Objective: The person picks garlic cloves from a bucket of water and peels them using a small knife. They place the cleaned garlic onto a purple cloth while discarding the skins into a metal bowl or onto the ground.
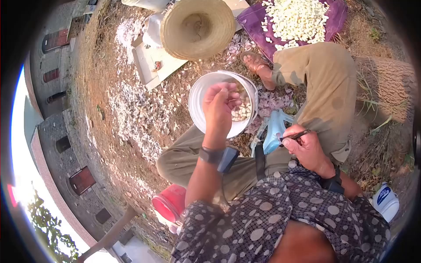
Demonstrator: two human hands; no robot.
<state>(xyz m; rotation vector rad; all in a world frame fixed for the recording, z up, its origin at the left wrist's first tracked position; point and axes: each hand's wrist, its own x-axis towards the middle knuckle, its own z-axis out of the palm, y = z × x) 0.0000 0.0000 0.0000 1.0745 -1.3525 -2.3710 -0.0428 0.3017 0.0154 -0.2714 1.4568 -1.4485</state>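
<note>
Over the white bucket (196, 106), my left hand (220, 100) has its fingers curled in and its thumb pressed against them; anything between them is too small to make out. Pale pieces that look like garlic cloves (242, 112) lie in the bucket. Lower and to the right, my right hand (305, 147) grips a small dark tool (294, 137), perhaps a knife, pointing left. A light-blue plastic bag (275, 128) sits by its tip, between the bucket and my right hand.
Many peeled white cloves (298, 19) are heaped on a purple cloth (337, 22). A straw hat (197, 28) overlaps a flat cardboard box (164, 70). Husks (136, 114) litter the ground. Near my left elbow stands a red bucket (169, 204); a white-and-blue container (386, 202) is at right.
</note>
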